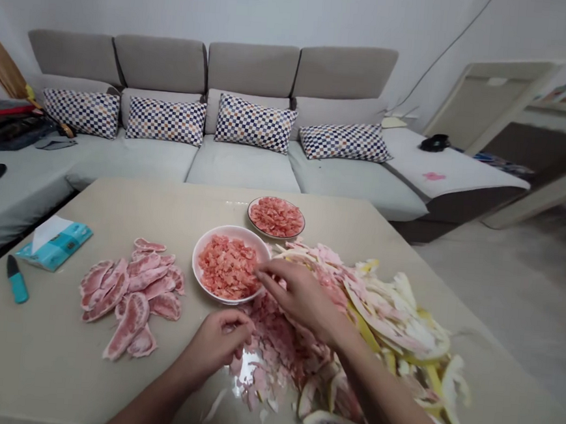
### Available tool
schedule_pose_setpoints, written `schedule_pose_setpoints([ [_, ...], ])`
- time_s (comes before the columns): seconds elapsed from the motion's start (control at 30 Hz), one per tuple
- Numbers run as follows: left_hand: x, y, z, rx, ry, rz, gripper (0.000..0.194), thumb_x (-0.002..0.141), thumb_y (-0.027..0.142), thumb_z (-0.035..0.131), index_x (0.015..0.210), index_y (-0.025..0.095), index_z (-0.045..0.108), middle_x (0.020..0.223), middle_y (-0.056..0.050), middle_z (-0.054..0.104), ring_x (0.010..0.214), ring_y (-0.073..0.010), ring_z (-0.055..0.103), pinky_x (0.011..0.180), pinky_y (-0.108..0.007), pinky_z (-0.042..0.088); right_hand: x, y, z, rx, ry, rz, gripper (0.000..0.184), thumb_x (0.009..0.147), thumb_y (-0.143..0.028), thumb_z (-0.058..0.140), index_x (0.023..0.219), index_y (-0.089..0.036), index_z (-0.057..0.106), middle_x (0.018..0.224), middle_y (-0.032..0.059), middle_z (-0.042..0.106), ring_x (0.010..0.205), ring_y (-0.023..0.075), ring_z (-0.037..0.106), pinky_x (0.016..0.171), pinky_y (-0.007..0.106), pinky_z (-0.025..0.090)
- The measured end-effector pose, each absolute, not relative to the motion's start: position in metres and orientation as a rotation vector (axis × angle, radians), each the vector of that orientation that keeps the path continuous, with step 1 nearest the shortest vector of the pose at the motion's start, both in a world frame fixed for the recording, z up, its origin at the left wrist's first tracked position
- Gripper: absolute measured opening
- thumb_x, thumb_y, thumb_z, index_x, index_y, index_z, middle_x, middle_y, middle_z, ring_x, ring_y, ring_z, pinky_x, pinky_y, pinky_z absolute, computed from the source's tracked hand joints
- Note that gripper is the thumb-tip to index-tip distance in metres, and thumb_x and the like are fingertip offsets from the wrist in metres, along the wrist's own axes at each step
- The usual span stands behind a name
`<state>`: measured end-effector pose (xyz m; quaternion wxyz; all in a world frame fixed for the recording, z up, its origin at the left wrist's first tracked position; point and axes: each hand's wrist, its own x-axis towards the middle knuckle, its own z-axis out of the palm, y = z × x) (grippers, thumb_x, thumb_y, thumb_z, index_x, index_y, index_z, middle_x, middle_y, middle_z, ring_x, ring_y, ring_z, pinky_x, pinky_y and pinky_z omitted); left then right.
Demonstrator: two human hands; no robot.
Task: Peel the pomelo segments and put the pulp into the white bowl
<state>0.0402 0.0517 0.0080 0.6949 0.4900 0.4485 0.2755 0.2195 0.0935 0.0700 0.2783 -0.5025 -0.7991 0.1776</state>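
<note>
A white bowl holds a heap of loose pink pomelo pulp. My right hand reaches over the bowl's right rim, its thumb and fingers drawn together; anything between the fingertips is too small to name. Just below the bowl is my left hand, closed with the fingertips pinched, and I cannot make out what they hold. Under and between both hands lie torn pink membrane scraps. Left of the bowl is a pile of unpeeled pomelo segments, still in their skins.
Behind the bowl stands a plate of pulp. Thick white and yellow rind covers the table's right side. At the left are a blue tissue pack and a teal-handled knife. A grey sofa lines the far side.
</note>
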Motion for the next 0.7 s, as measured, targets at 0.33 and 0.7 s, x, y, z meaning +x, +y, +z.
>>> schedule_pose_setpoints([
  [0.33, 0.049, 0.043, -0.004, 1.104, 0.987, 0.594, 0.017, 0.078, 0.033, 0.057, 0.075, 0.017, 0.056, 0.054, 0.005, 0.047, 0.044, -0.0072, 0.039, 0.04, -0.018, 0.023, 0.223, 0.019, 0.05, -1.435, -1.782, 0.668, 0.018, 0.09, -0.015, 0.045, 0.099, -0.02, 0.06, 0.094, 0.0033, 0.066, 0.086, 0.0163, 0.06, 0.077, 0.027, 0.045],
  [0.7, 0.044, 0.048, 0.008, 0.606, 0.74, 0.753, 0.021, 0.084, 0.035, 0.059, 0.08, 0.014, 0.058, 0.064, 0.002, 0.05, 0.051, -0.0057, 0.047, 0.041, -0.014, 0.027, 0.208, 0.031, 0.036, -1.326, -1.809, 0.801, 0.018, 0.092, -0.02, 0.052, 0.094, -0.024, 0.069, 0.089, 0.0017, 0.07, 0.084, 0.0156, 0.063, 0.077, 0.027, 0.046],
])
